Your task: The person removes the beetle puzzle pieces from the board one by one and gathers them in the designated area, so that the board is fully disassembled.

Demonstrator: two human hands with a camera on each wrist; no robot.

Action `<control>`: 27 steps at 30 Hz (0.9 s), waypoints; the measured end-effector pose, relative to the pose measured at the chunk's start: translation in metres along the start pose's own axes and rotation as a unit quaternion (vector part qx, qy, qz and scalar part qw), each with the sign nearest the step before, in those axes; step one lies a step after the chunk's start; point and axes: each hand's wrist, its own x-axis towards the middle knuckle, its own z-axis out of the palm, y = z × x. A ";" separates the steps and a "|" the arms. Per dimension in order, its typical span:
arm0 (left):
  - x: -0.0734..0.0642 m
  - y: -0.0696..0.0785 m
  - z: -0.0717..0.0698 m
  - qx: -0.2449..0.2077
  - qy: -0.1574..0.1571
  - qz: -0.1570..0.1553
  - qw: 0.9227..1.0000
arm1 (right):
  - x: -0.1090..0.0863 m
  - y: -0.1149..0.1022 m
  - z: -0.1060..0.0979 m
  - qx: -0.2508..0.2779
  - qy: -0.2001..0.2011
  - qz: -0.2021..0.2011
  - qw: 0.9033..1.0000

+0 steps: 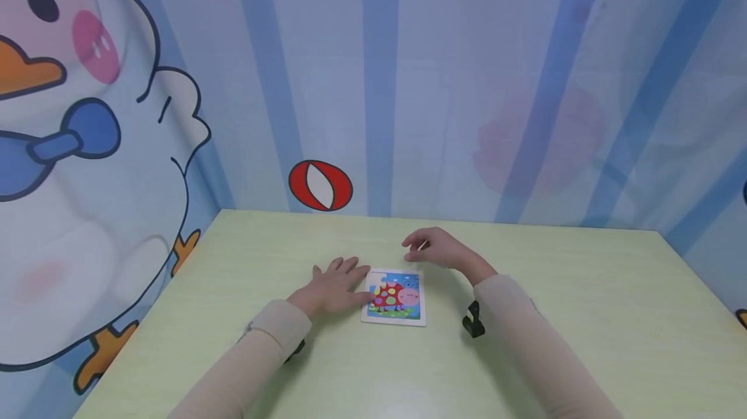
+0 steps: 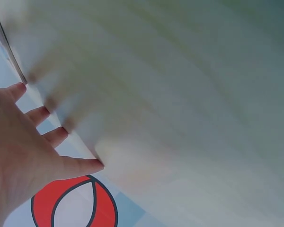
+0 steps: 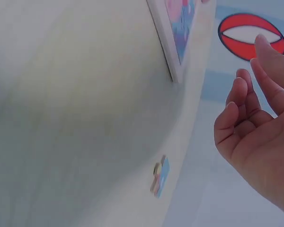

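Note:
A picture puzzle (image 1: 403, 315) in a white frame lies on the table, showing a pink-faced figure with a red spotted body. White shows in the picture's upper left part. My left hand (image 1: 332, 288) rests at its left side with fingers spread, the thumb and index finger right at the frame. In the left wrist view the fingertips of the left hand (image 2: 26, 151) meet the tabletop. My right hand (image 1: 439, 247) hovers beyond the puzzle's upper right corner, fingers loosely bent around nothing. A small blue and pink puzzle piece (image 3: 161, 177) lies on the table in the right wrist view.
The pale green table (image 1: 583, 315) runs back to a blue-and-white striped curtain (image 1: 438, 95). A large printed duck (image 1: 99, 211) covers the cloth at left, and a red-and-white printed ball (image 1: 320, 185) sits just above the table's back edge.

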 end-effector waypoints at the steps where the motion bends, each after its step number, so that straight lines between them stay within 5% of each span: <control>1: 0.000 0.000 0.000 0.001 0.000 -0.001 1.000 | 0.001 -0.002 0.004 0.000 -0.006 -0.003 1.000; 9: 0.000 0.001 -0.001 0.004 0.000 0.003 1.000 | 0.010 -0.006 0.024 0.001 -0.055 0.008 0.998; 27: -0.001 0.001 -0.002 0.009 0.004 0.014 1.000 | 0.015 -0.003 0.038 -0.013 -0.083 0.036 0.996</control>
